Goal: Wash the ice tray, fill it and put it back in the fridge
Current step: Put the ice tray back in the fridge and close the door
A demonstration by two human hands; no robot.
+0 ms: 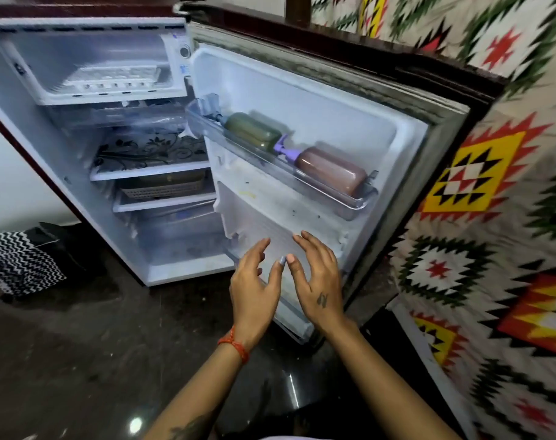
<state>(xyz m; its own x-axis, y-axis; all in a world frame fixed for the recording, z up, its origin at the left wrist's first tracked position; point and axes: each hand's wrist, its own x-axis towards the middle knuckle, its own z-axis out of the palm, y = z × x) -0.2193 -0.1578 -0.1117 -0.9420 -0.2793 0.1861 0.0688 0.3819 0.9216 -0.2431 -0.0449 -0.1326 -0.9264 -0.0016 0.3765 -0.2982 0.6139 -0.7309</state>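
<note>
The small fridge [79,198] stands with its door [302,100] swung wide to the right. A white ice tray [113,76] lies flat in the freezer compartment at the top. My left hand [254,281] and my right hand [318,281] hover side by side in front of the lower part of the door, thumbs almost touching. Both have relaxed, spread fingers and hold nothing. They are far below and to the right of the tray.
The door's upper rack [349,208] holds a green bottle [254,130] and a brown bottle [333,171] lying on their sides. A basket [165,187] sits on a lower shelf. A patterned cloth [492,217] covers the right side; a zigzag fabric [16,262] lies on the dark floor at left.
</note>
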